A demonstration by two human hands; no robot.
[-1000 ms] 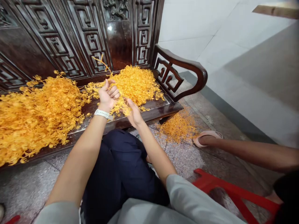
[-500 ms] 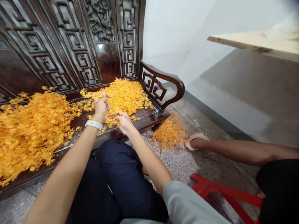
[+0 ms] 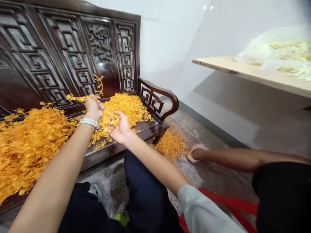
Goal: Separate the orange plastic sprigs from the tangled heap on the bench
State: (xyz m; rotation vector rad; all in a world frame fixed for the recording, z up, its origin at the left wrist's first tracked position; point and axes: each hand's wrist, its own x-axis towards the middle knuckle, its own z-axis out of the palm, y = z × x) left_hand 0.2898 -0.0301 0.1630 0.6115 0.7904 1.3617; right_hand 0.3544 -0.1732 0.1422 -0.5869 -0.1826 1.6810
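Two heaps of orange plastic pieces lie on a dark carved wooden bench (image 3: 104,152): a large left heap (image 3: 36,139) and a smaller right heap (image 3: 131,106). My left hand (image 3: 94,108), with a pale watch at the wrist, is closed on an orange strip (image 3: 81,98) that sticks out to the left and curls up above the fist. My right hand (image 3: 120,127) is palm up just right of it, thumb and fingers round a small bunch of orange pieces (image 3: 110,120) in front of the right heap.
Orange scraps (image 3: 172,144) cover the floor by the bench's right end. Another person's foot in a pink shoe (image 3: 197,152) is beside them. A red stool (image 3: 225,200) stands at lower right. Plastic bags (image 3: 282,51) sit on a wooden board (image 3: 218,64) at upper right.
The view has shifted, bringing more of the board and its bags into sight. My right hand has turned palm up with a bunch in it. The strip in my left hand now curls upward.
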